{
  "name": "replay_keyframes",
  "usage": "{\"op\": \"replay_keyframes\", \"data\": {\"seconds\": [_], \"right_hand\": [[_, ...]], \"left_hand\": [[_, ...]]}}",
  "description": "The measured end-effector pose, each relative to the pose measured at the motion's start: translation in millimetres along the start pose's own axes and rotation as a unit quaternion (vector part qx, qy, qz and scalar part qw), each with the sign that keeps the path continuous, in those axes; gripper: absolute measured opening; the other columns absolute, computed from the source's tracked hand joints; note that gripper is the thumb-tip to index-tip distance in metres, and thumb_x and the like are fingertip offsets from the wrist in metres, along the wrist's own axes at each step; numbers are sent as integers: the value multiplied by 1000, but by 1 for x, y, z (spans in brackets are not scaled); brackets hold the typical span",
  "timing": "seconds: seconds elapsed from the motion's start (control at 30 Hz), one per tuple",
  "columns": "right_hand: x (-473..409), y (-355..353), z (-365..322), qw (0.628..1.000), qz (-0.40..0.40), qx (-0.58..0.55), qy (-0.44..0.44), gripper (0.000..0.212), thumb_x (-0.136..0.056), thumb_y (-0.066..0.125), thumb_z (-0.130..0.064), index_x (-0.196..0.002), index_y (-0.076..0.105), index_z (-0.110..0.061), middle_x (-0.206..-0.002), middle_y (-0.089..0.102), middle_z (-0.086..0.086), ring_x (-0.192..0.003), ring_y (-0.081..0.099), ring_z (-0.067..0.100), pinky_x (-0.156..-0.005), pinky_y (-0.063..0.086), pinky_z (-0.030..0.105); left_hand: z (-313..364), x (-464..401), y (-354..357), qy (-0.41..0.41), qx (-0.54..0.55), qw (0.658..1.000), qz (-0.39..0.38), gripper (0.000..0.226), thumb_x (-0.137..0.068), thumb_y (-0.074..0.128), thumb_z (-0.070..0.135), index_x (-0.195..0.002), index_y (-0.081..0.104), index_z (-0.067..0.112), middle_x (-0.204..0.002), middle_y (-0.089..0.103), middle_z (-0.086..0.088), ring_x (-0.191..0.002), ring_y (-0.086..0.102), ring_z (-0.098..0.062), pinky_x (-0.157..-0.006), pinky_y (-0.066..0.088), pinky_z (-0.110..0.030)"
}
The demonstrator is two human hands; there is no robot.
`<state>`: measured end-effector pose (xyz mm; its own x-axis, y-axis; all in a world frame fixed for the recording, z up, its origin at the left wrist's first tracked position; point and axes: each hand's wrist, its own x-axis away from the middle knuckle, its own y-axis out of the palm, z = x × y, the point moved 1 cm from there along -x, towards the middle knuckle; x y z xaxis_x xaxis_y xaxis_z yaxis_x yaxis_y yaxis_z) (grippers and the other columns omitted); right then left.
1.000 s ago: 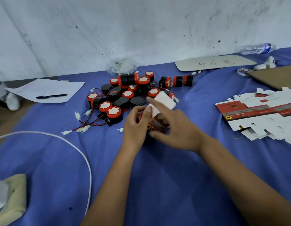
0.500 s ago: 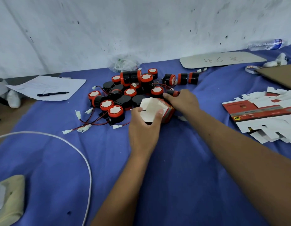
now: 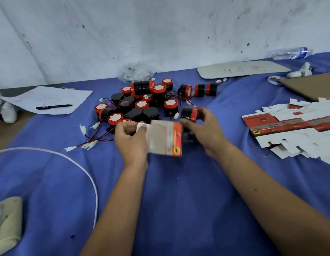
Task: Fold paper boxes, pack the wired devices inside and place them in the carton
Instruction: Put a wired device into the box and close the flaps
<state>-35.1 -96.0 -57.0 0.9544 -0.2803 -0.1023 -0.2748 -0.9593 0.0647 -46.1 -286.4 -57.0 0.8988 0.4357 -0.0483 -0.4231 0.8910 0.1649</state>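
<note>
Left hand (image 3: 131,140) curled round folded paper box (image 3: 165,138), thumb on white flap at its left end. Box held just above blue cloth (image 3: 160,200), long axis roughly left-right, red printed end toward right; blurred. Right hand (image 3: 205,130) just beside box, fingers pinching black-and-red wired device (image 3: 189,113), lying on side, red cap pointing right. Behind: pile of devices (image 3: 142,100). Far right: stack of flat box blanks (image 3: 293,126).

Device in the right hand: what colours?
Black body with a red band, on the device held by the right hand; head view.
</note>
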Motion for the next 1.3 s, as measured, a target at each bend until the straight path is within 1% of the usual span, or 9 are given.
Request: {"op": "replay_keyframes", "data": {"seconds": [0.13, 0.3, 0.47, 0.57, 0.67, 0.77, 0.93, 1.1, 1.3], "right_hand": [[20, -9, -42, 992, -30, -33, -114, 48, -93, 70, -6, -135, 50, -18, -116, 67, 11, -80, 70, 25, -56, 51, 35], [48, 10, -92, 933, -238, 51, -264, 60, -88, 75, -6, -140, 49, -19, -126, 62, -4, -102, 67, 18, -67, 56, 25], [56, 8, -80, 922, -261, 196, -210, 56, -88, 77, -10, -136, 50, -24, -123, 61, -13, -115, 62, 12, -84, 56, 21], [57, 0, -74, 902, -231, 302, -202, 57, -88, 77, -19, -134, 47, -36, -116, 61, -18, -95, 65, 8, -66, 55, 18], [55, 1, -75, 859, -182, 425, -221, 56, -87, 74, -23, -132, 43, -34, -114, 61, -6, -90, 59, 13, -69, 51, 25], [57, 12, -78, 790, -123, 556, -228, 52, -87, 71, -22, -129, 40, -24, -112, 62, 2, -92, 58, 25, -75, 54, 43], [62, 37, -73, 690, -143, 658, -265, 52, -89, 63, -9, -136, 48, -27, -117, 61, 0, -106, 55, 25, -67, 39, 34], [66, 33, -62, 692, -273, 637, -202, 37, -91, 52, -14, -126, 58, -23, -118, 57, 0, -109, 48, 24, -86, 52, 38], [66, 32, -48, 730, -139, 629, -229, 28, -103, 46, -37, -109, 69, -23, -102, 63, -4, -104, 47, 17, -73, 49, 34]], "left_hand": [[24, -8, -15, 145, -163, 969, -116, 31, -85, 71, -4, -107, 67, 18, -94, 77, 7, -88, 73, -7, -71, 59, -30], [63, 0, 8, 303, -284, 869, -268, 34, -78, 71, -10, -97, 74, 19, -85, 73, 7, -80, 70, -10, -73, 56, -30], [56, 13, 10, 326, -245, 850, -334, 38, -65, 74, 30, -101, 71, 17, -88, 70, 4, -83, 69, -11, -77, 55, -23], [38, 13, 3, 287, -237, 898, -236, 31, -76, 76, 5, -103, 70, 21, -96, 70, 13, -88, 65, 2, -75, 48, -8], [21, 14, -1, 74, -61, 978, -184, 39, -82, 68, -11, -110, 70, 15, -102, 75, -1, -91, 70, -11, -69, 55, -19], [13, 21, -1, -67, 35, 975, -211, 38, -86, 51, -15, -107, 72, 8, -99, 76, -11, -93, 71, -28, -77, 60, -37], [4, 27, 1, -110, 82, 961, -238, 34, -96, 46, 2, -111, 76, 6, -106, 77, -18, -99, 74, -30, -92, 58, -46], [1, 24, 7, -89, 61, 968, -225, 40, -90, 47, 2, -99, 82, 18, -102, 79, -12, -98, 75, -29, -82, 60, -39], [1, 30, 7, -69, 67, 962, -255, 38, -96, 42, 8, -115, 75, 12, -107, 78, -10, -101, 74, -25, -74, 59, -30]]}}
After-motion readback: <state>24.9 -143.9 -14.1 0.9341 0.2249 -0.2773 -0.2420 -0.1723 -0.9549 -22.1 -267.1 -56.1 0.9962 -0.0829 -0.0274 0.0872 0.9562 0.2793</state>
